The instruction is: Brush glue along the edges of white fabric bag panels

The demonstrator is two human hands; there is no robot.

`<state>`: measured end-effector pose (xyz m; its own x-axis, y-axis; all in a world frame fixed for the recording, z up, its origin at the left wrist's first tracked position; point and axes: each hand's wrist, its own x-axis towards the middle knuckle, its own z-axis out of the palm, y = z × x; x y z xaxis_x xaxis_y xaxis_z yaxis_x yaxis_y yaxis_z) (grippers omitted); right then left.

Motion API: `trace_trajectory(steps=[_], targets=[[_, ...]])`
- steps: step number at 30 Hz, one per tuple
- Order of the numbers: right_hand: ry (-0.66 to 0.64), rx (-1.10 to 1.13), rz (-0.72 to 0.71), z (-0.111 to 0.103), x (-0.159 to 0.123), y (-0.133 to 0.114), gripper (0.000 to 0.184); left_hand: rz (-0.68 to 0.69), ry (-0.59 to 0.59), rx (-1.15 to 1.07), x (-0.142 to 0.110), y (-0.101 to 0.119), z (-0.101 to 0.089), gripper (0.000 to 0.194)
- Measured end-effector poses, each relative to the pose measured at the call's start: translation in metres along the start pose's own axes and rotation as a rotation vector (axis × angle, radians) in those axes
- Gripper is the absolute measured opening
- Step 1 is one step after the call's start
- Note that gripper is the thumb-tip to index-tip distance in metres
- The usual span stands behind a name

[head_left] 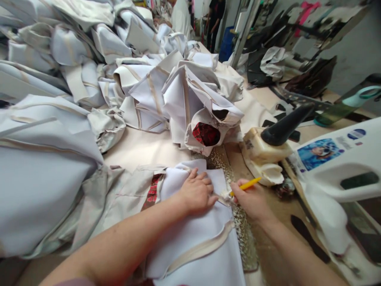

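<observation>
Left hand [197,192] flat on white beige-trimmed fabric piece [193,234] at lower centre, right hand [251,200] gripping yellow pen-like tool [246,184] at its edge; heaped similar pieces [89,67] upper left, apparently still unworked.

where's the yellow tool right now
In the head view, lower right of centre: the yellow tool sits in the right hand, its tip at the white fabric's edge beside the left hand.
</observation>
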<state>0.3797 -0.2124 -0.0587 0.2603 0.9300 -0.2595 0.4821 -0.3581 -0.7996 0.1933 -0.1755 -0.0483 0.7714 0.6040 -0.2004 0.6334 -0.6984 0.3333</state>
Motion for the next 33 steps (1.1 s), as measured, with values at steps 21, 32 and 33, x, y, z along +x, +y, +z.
trace_trajectory(steps=[21,32,33], targets=[[0.198,-0.034,-0.107,0.017,0.048,-0.02,0.033,0.001,0.074,0.005,0.0,0.001,0.008,0.036],[0.04,-0.028,-0.126,-0.001,-0.053,0.011,0.038,0.018,0.11,0.032,0.0,0.001,0.012,0.034],[0.05,-0.011,-0.133,0.0,-0.049,0.014,0.039,0.02,0.113,0.036,0.0,0.001,0.013,0.034]])
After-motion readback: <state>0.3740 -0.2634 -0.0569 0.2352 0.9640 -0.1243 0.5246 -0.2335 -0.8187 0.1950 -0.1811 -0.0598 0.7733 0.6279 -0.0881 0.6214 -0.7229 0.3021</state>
